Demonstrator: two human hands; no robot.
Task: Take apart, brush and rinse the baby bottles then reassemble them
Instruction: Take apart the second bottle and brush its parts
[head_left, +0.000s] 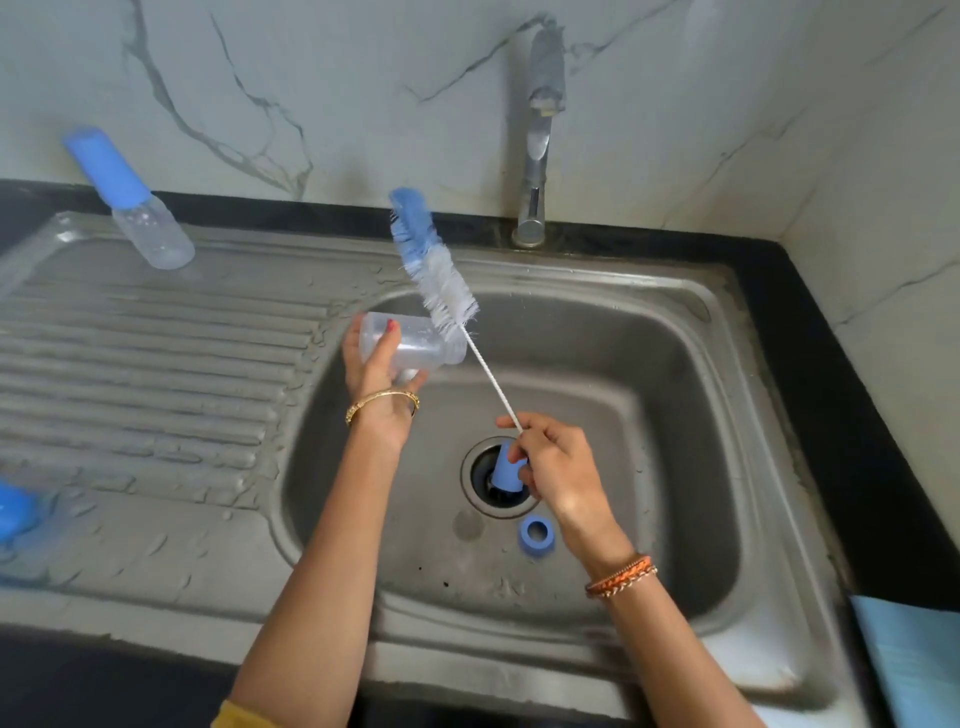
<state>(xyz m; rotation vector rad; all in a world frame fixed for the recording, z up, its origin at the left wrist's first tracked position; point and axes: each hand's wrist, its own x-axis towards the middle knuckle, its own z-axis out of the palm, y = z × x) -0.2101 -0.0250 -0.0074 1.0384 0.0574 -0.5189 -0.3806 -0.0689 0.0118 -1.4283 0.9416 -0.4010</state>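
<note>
While left hand (382, 371) grips bottle (415, 345), right hand (550, 462) pinches brush (434, 270), steel sink (675, 322), marble wall (311, 78).

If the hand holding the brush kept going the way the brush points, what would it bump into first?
Probably the clear bottle that the left hand holds. The right hand aims the brush up and left, and its wire stem already passes right beside the bottle's mouth. Depth is hard to judge, so it might slip past.
</note>
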